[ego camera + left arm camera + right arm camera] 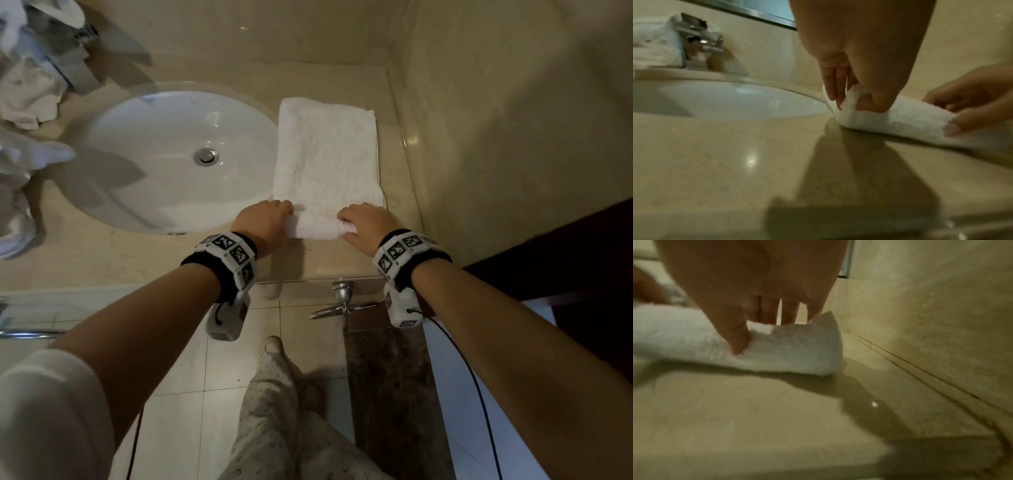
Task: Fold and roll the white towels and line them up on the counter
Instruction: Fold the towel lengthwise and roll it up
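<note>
The white towel (327, 150) lies folded into a long strip on the counter (102, 260), stretching away from both hands toward the back wall. Its near end is already turned over into a small roll (317, 224), and this roll sits between the two hands. The left hand (263, 222) pinches the left end of the roll, thumb on the near side and fingers (833, 87) curled over the top. The right hand (364, 224) holds the right end in the same way, its thumb pressed into the cloth. I think the hands take the two ends so that the roll stays even in width and does not go crooked when it is pushed forward.

The room for moving is narrow. Just left of the left hand the strip runs along the rim of the sink (164, 161), and its left edge seems to touch or slightly overhang that rim; the view is not sharp enough to be sure. To the right of the right hand a thin band of counter separates the towel from the side wall (496, 137). Ahead of the hands the whole flat part of the strip is free, so the roll can travel straight forward. Far to the left, beyond the sink, more white towels (30, 92) lie crumpled near the faucet (701, 43), waiting for their turn.
</note>
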